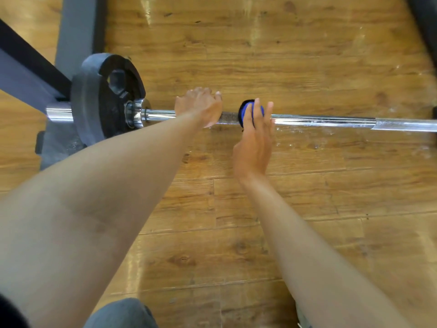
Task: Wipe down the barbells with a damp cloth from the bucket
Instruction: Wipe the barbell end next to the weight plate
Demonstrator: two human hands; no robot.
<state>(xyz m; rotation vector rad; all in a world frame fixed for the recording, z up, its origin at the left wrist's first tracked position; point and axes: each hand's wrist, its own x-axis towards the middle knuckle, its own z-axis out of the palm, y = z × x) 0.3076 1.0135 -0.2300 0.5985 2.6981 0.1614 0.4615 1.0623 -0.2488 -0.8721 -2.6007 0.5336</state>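
Note:
A chrome barbell (pixel 326 121) lies across the wooden floor, with a black weight plate (pixel 99 100) on its left end. My left hand (pixel 199 106) grips the bar just right of the plate's collar, fingers curled over the top. To its right, my right hand (pixel 254 140) presses a blue cloth (pixel 248 108) with a dark edge against the bar, fingers straight and pointing away from me. The cloth is wrapped round the bar and partly hidden by my fingers. The bar to the right of the cloth shines wet.
A grey metal rack frame (pixel 75 34) and a dark slanted beam (pixel 28 58) stand at the left behind the plate. Wet streaks mark the wooden floor (pixel 307 209) under the bar. A dark object (pixel 425 24) edges the top right corner. My knees show at the bottom.

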